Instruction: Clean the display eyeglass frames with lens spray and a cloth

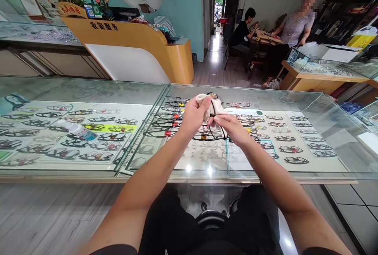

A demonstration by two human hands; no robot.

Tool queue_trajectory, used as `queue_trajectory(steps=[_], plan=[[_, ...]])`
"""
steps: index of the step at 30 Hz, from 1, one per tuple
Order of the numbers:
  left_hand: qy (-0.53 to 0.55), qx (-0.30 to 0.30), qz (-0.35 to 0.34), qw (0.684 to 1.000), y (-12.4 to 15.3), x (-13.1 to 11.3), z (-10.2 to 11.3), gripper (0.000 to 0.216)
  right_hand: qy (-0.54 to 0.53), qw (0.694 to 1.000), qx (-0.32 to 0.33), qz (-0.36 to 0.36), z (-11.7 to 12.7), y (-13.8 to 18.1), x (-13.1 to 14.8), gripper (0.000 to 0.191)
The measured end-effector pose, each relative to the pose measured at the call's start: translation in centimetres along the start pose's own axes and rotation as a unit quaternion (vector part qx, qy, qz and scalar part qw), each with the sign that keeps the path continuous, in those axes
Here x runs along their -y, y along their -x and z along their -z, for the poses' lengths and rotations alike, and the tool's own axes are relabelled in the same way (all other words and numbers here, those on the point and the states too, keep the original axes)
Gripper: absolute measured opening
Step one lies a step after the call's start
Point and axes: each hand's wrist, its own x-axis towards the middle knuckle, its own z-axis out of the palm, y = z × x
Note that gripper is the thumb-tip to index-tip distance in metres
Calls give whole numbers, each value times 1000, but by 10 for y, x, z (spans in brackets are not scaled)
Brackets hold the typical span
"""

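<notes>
Above the glass counter, my left hand [193,116] is closed around a pale cloth [219,107], with the thumb pressed on it. A dark-framed pair of eyeglasses [212,108] is caught in the cloth, partly hidden by it and by my fingers. My right hand [232,126] pinches the lower part of the same eyeglasses, thumb and fingers together. Several rows of eyeglasses [167,133], some with red or yellow tags, lie directly beneath and around my hands.
A spray bottle [78,130] lies on the left part of the glass display counter [189,174]. More eyeglasses [293,149] fill the right side. Beyond stands a wooden reception desk [180,56]. One person [245,30] sits at a back table; another person [297,26] stands beside it.
</notes>
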Motion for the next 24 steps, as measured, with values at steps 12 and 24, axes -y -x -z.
queue_trajectory(steps=[12, 24], plan=[[37, 114, 97, 988, -2, -6, 12, 63, -17, 1000, -2, 1, 4, 0, -2, 46], [69, 111, 109, 985, -6, -8, 15, 65, -49, 998, -29, -7, 10, 1, 4, 47]])
